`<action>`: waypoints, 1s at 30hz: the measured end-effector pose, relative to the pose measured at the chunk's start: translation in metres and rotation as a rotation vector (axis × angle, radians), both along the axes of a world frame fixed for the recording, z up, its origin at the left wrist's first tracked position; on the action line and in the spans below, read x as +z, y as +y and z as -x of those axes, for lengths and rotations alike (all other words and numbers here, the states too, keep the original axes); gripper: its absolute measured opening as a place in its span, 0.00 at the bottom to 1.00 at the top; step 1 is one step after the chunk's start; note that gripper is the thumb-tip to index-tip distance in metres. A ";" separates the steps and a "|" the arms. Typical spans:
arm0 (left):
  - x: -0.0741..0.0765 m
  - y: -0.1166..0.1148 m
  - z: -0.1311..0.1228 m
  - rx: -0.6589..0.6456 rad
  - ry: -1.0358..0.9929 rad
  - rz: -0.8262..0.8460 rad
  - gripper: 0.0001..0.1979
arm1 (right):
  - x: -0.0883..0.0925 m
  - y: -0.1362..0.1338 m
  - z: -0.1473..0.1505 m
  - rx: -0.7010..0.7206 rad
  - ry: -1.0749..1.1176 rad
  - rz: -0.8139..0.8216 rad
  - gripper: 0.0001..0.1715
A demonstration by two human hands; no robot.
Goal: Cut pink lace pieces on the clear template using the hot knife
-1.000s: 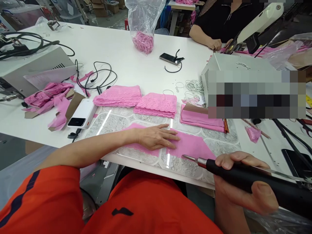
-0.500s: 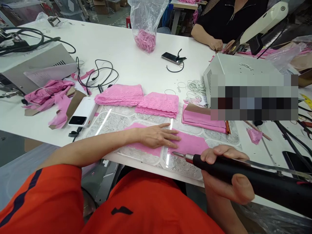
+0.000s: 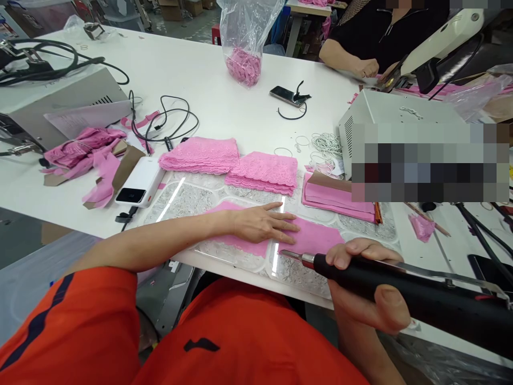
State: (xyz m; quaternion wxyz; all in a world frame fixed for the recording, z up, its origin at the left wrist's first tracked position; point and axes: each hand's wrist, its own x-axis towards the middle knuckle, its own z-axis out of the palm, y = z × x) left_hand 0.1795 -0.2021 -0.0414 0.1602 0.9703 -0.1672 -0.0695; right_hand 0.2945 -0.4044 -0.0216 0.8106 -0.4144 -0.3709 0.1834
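My left hand (image 3: pixel 258 224) lies flat with fingers spread on a piece of pink fabric (image 3: pixel 316 235), pressing it to a clear-topped, stone-patterned mat (image 3: pixel 240 260). In my right hand (image 3: pixel 371 283) is a thick black handheld tool (image 3: pixel 404 283) with a narrow metal tip and a metal lever along its top. Its tip points left, at the fabric's near edge just below my left fingertips; whether it touches cannot be told. Beyond my left hand sit two stacks of pink lace pieces (image 3: pixel 200 155). A folded pink stack with brown card (image 3: pixel 336 199) lies to the right.
Grey machine boxes stand at left (image 3: pixel 76 101) and right (image 3: pixel 385 109). A white power bank (image 3: pixel 140 182), crumpled pink cloth (image 3: pixel 86 144), black cables (image 3: pixel 172 109), a phone (image 3: pixel 285 95) and a clear bag of pink pieces (image 3: pixel 243 67) occupy the table. A co-worker's hand (image 3: pixel 366 68) rests at the far side.
The tool in my right hand has shifted slightly left along the fabric's near edge. My left hand stays spread on the fabric. The whole view has moved a little.
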 end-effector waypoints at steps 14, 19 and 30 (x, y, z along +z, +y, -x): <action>0.000 -0.001 0.001 0.023 0.003 0.026 0.29 | -0.001 0.003 0.003 0.033 0.000 0.003 0.15; 0.000 -0.001 0.002 0.039 0.014 0.058 0.28 | -0.002 0.004 0.004 0.040 -0.024 0.010 0.11; 0.010 -0.001 0.006 0.084 -0.058 0.098 0.21 | 0.001 0.001 0.007 0.017 -0.042 0.060 0.10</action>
